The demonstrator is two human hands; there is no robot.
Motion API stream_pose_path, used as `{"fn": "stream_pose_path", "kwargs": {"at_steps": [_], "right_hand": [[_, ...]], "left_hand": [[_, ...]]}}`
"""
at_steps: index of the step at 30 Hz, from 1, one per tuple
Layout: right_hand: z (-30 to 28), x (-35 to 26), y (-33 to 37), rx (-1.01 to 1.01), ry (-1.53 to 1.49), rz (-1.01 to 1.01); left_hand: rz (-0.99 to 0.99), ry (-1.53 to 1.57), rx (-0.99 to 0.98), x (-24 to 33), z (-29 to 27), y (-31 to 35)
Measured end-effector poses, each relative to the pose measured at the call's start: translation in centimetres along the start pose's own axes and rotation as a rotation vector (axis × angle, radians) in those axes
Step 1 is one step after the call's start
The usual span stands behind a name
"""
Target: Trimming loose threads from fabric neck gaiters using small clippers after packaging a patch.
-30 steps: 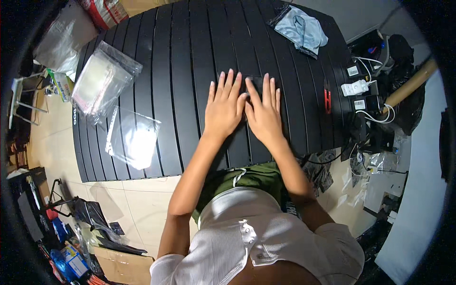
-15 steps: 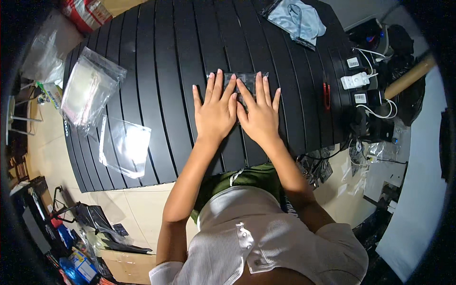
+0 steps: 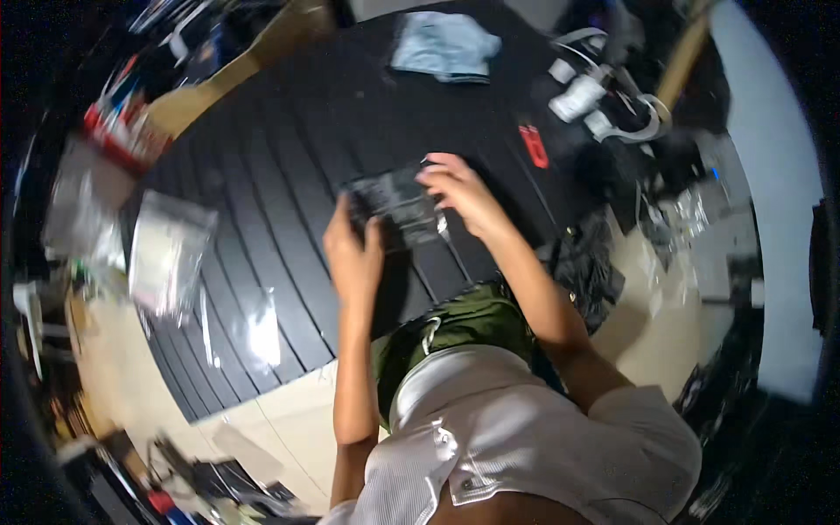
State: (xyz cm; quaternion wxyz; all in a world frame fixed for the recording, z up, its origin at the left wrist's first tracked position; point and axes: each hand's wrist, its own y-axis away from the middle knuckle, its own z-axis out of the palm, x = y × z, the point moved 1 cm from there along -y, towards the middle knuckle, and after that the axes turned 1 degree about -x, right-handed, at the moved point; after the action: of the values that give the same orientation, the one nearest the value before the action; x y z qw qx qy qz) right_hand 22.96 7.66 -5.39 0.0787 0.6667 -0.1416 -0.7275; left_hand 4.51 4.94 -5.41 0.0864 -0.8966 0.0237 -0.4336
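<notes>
A dark, flat plastic packet (image 3: 394,206) with a shiny surface is raised just over the black slatted table (image 3: 262,201); blur hides what is inside. My left hand (image 3: 353,248) grips its left side, thumb in front and fingers along the edge. At the packet's upper right corner, my right hand (image 3: 459,191) has its fingers bent and pressed close together, pinching the corner.
Clear plastic bags with pale contents (image 3: 164,258) lie at the table's left, near a clear sleeve (image 3: 264,337). A light blue folded cloth (image 3: 444,45) is at the far edge. Right of my hands are a red tool (image 3: 533,147) and white plugs with cables (image 3: 578,98).
Both hands lay flat, pressing the packet on the table; now they hold it by its left side and right corner, lifted. The whole view has turned and become blurred.
</notes>
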Motion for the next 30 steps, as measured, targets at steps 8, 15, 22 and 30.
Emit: {"fn": "stream_pose_path", "kwargs": {"at_steps": [8, 15, 22, 30], "right_hand": [[-1.1, 2.7, 2.6, 0.008, 0.202, -0.293], [-10.5, 0.1, 13.9, 0.192, -0.047, -0.420], [-20.0, -2.3, 23.3, 0.887, -0.387, -0.519], [-27.1, 21.5, 18.7, 1.420, -0.311, -0.248]], "left_hand": [[-0.284, 0.598, -0.207, -1.8, -0.1, 0.7], [-0.105, 0.894, -0.595, 10.7, 4.1, 3.0], [0.034, 0.940, -0.998, 21.0, 11.3, 5.4], [-0.111, 0.966, -0.933, 16.0, 13.7, 5.4]]}}
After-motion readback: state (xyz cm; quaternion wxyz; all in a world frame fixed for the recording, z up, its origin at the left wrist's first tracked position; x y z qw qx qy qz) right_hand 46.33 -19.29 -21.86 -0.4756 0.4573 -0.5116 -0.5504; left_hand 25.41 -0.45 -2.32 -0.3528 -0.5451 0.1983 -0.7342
